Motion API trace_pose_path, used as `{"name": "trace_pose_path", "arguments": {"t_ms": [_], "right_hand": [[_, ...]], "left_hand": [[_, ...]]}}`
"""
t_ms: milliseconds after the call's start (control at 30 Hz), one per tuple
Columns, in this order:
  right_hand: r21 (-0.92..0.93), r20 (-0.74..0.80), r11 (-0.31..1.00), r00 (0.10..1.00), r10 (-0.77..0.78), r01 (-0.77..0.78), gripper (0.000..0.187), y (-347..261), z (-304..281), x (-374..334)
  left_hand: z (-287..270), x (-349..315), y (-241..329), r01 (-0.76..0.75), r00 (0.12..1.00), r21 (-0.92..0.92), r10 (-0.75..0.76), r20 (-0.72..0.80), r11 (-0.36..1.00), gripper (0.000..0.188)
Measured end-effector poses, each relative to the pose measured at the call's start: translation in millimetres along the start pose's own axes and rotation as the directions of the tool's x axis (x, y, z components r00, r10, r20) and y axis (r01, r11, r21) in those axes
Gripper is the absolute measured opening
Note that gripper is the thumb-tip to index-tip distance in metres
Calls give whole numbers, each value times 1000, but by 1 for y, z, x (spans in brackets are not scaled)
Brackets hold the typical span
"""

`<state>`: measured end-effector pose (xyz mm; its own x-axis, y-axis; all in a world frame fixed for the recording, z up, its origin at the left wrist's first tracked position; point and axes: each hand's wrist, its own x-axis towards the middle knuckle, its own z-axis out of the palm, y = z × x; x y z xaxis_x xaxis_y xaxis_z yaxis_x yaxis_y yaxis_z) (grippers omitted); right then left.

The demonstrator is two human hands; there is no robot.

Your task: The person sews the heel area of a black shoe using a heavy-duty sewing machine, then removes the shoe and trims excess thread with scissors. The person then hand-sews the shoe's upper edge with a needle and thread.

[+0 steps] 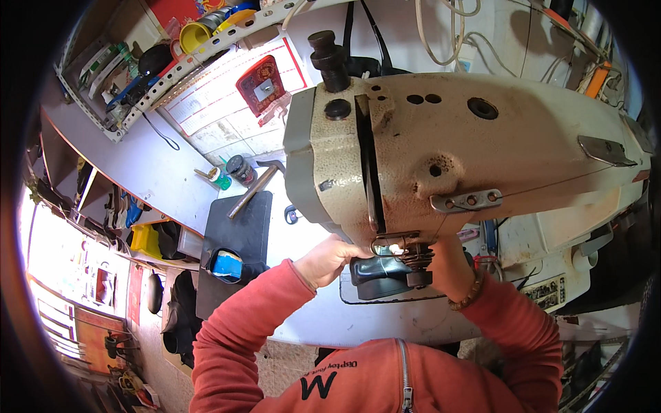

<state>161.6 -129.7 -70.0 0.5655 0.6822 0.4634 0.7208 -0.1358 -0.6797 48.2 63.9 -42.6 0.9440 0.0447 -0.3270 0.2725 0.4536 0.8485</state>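
One beige sewing machine (454, 151) on the white surface (310, 234), one black leather piece (379, 272) under its head, left hand (330, 258) gripping the piece's edge, right hand (444, 258) mostly hidden, grip unclear, one hammer (253, 189) on one dark mat (241, 230)

White worktable (172, 172), cluttered metal shelf (158, 79), bright daylight at left (48, 241)

A white, worn counter (313, 320) carries a big cream-coloured metal sewing machine (468, 151). To its left lies a dark rectangular mat (237, 237) with a metal-headed hammer (253, 189) partly on its far edge, and a small dark round jar (241, 168) stands just beyond.
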Motion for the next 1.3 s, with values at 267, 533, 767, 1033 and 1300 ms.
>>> {"name": "trace_pose_path", "arguments": {"t_ms": [267, 533, 767, 1033, 1300], "right_hand": [[-12, -76, 992, 989, -129, 128, 15, -19, -13, 0], [56, -53, 995, 996, -79, 82, 17, -12, -2, 5], [38, -56, 998, 998, -43, 45, 24, -15, -4, 5], [-155, -43, 967, 977, -210, 201, 21, -17, -14, 9], [-121, -33, 965, 971, -239, 233, 12, -10, -13, 7]], "left_hand": [[4, -1, 16, 55, 999, 270, -52, -18, 961, 38], [8, -7, 20, 37, 999, 318, -27, -33, 947, 25], [7, -4, 17, 16, 1000, 301, -9, -24, 954, 24], [27, -22, 29, -40, 999, 414, 37, 15, 909, 26], [23, -18, 29, 48, 999, 406, -35, -39, 913, 26]]}}
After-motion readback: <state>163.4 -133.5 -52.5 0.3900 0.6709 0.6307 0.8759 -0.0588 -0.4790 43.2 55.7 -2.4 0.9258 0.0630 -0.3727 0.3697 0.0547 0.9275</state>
